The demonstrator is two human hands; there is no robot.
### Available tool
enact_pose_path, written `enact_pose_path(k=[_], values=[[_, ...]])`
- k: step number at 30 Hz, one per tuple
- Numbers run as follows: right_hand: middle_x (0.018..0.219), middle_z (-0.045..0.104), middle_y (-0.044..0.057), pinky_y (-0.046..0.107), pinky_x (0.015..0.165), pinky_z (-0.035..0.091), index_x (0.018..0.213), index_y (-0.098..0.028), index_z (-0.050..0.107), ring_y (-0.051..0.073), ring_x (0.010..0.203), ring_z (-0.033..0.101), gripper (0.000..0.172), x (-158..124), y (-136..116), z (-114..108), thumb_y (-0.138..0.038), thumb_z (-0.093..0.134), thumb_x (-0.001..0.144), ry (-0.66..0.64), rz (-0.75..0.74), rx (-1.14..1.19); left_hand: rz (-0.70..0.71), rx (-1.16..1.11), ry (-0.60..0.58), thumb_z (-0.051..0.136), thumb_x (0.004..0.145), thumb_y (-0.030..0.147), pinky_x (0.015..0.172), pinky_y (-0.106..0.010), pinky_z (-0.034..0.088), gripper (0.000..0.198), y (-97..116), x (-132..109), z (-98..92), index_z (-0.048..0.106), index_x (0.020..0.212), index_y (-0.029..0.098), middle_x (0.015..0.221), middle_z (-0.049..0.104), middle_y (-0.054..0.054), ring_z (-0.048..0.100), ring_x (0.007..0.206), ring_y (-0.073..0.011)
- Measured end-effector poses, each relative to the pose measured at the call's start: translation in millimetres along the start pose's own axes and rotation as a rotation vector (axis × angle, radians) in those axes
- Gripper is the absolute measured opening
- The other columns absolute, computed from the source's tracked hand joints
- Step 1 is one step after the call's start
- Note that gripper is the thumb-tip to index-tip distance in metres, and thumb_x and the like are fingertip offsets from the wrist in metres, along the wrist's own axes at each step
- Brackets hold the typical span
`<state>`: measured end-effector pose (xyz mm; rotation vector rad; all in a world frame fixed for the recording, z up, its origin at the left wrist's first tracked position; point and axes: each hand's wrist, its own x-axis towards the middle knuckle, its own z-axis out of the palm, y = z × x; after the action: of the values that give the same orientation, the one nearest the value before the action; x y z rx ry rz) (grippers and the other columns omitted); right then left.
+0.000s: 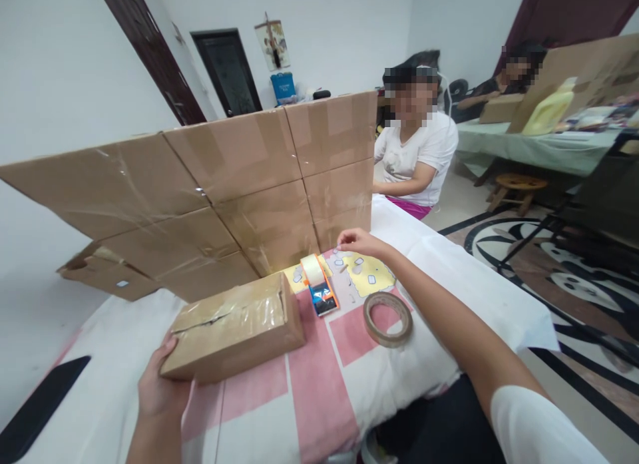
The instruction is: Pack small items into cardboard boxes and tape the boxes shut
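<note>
The left hand (pixel 162 384) is closed around the near left end of a cardboard box (pixel 234 324), its thumb up against the end and the rest of the palm low along the side. The box lies just beyond and to the right of that hand, a long, low brown block with squared edges; its top flaps meet in a dark, slightly ragged slit, and clear tape puckers over them in glossy wrinkles, while the long side facing the wearer is plain and matt. The right hand (pixel 362 243) reaches well forward, fingers curled in towards the thumb; whether something thin is pinched there cannot be told. Just left of it and nearer the wearer lies a tape dispenser (pixel 320 287), an orange frame carrying a pale roll, with blue and dark parts at its near end. Closer to the wearer than the right hand is a tape roll (pixel 369 319), a flat brown ring lying on its side. Under these spreads a soft cloth (pixel 322 391) in pink and white blocks with a yellow printed patch, laid over the white-covered surface (pixel 434 264). Beyond both hands stands a cardboard partition (pixel 239 184), creased into panels and streaked with shiny tape; past the right hand sits a person (pixel 419 151) in a white top.
</note>
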<state>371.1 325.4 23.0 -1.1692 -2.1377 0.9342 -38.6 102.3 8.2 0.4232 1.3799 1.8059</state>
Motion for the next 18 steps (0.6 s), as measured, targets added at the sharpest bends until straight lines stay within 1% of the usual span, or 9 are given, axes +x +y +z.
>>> enact_pose_path(k=[2,4,6,7,9,11,13,15,18], values=[[0.080,0.068,0.001,0.023,0.069,0.046,0.090,-0.012,0.066,0.012,0.075,0.062,0.031,-1.0,-17.1,14.4,-0.041,0.071,0.080,-0.149,-0.090,0.259,0.022,-0.013,-0.006,0.070,0.070,0.029,0.083,-0.020,0.049,0.034,-0.9,0.1,0.2,0.072,0.102,0.018,0.098,0.075,0.002,0.063,0.098,-0.0172],[0.079,0.069,0.002,0.024,0.067,0.048,0.086,-0.012,0.067,0.013,0.073,0.063,0.036,-3.7,-33.5,34.0,-0.042,0.080,0.072,-0.303,-0.151,0.491,0.046,-0.018,-0.007,0.069,0.068,0.029,0.083,-0.022,0.049,0.037,-1.5,0.0,0.6,0.071,0.103,0.016,0.098,0.075,0.001,0.063,0.095,-0.0179],[0.077,0.070,0.003,0.024,0.066,0.049,0.083,-0.013,0.068,0.013,0.072,0.064,0.036,-8.2,-46.8,55.7,-0.041,0.085,0.067,-0.391,-0.156,0.578,0.062,-0.009,-0.008,0.069,0.068,0.030,0.084,-0.023,0.048,0.039,-2.0,-0.1,0.8,0.070,0.104,0.015,0.098,0.074,-0.001,0.063,0.093,-0.0181],[0.075,0.070,0.002,0.023,0.065,0.049,0.081,-0.013,0.069,0.012,0.070,0.064,0.035,-10.9,-51.7,66.1,-0.040,0.085,0.066,-0.408,-0.143,0.590,0.066,-0.002,-0.019,0.068,0.069,0.031,0.085,-0.023,0.048,0.040,-2.1,-0.2,0.8,0.070,0.105,0.014,0.099,0.074,-0.001,0.063,0.093,-0.0183],[0.069,0.067,0.000,0.022,0.058,0.047,0.078,-0.013,0.069,0.011,0.061,0.061,0.032,-16.2,-57.8,83.9,-0.038,0.085,0.066,-0.428,-0.100,0.573,0.069,-0.001,-0.035,0.068,0.071,0.032,0.085,-0.023,0.047,0.041,-2.4,-0.4,0.6,0.070,0.107,0.013,0.099,0.074,-0.001,0.063,0.093,-0.0181],[0.064,0.065,-0.002,0.021,0.050,0.041,0.078,-0.014,0.069,0.008,0.051,0.054,0.027,-20.1,-60.5,96.4,-0.036,0.082,0.067,-0.429,-0.054,0.538,0.072,-0.018,-0.035,0.068,0.073,0.031,0.085,-0.022,0.047,0.040,-2.8,-0.7,0.7,0.070,0.109,0.013,0.099,0.074,-0.001,0.062,0.094,-0.0176],[0.062,0.063,-0.004,0.020,0.045,0.036,0.079,-0.015,0.070,0.007,0.045,0.048,0.024,-21.7,-62.1,104.9,-0.033,0.079,0.068,-0.397,-0.031,0.514,0.078,-0.033,-0.028,0.067,0.074,0.029,0.085,-0.022,0.047,0.039,-3.3,-1.2,1.5,0.070,0.109,0.013,0.099,0.074,-0.001,0.062,0.094,-0.0173],[0.062,0.062,-0.004,0.020,0.047,0.036,0.077,-0.014,0.070,0.007,0.048,0.049,0.020,-21.4,-64.1,111.6,-0.030,0.079,0.068,-0.370,-0.050,0.497,0.084,-0.038,-0.017,0.066,0.076,0.029,0.086,-0.023,0.047,0.037,-3.5,-1.8,2.8,0.071,0.109,0.013,0.098,0.074,0.000,0.062,0.093,-0.0175],[0.063,0.062,-0.003,0.020,0.056,0.040,0.073,-0.014,0.070,0.009,0.059,0.054,0.016,-19.3,-66.7,121.1,-0.024,0.079,0.066,-0.347,-0.097,0.463,0.076,-0.029,0.008,0.065,0.077,0.029,0.090,-0.024,0.046,0.035,-3.2,-2.8,4.3,0.071,0.107,0.013,0.095,0.074,0.000,0.061,0.091,-0.0173]])
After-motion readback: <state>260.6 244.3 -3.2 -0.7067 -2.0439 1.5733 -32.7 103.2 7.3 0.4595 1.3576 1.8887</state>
